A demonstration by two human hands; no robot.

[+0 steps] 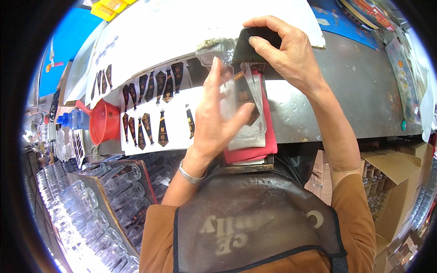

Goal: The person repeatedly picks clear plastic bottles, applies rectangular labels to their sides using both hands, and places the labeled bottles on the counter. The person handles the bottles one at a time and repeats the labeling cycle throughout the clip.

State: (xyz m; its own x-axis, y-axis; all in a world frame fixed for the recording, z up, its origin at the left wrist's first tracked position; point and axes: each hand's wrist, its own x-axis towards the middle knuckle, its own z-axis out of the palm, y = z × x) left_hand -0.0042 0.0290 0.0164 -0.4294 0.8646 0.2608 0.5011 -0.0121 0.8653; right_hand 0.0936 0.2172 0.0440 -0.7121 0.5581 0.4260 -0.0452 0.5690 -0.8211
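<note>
A clear glass bottle (261, 126) lies over a stack of folded cloths, with a black, gold-marked tie-shaped decal (246, 95) on it. My left hand (211, 116) holds its left side, thumb stretched toward the decal and fingers along the glass. My right hand (289, 52) pinches a flat black piece, like a scraper (243, 48), just above the bottle's far end. A grey ribbed wad (213, 52) sits beyond my left fingertips. Under the bottle are a white cloth (243, 142) and a pink-red cloth (269, 141).
Tie-shaped decals (162, 129) lie in rows on a white sheet (182, 144) to the left. Beside them are a red plastic scoop (104, 122) and a blue-capped container (68, 119). Many clear glass bottles (93, 220) fill the lower left. An open cardboard box (396, 168) stands at right.
</note>
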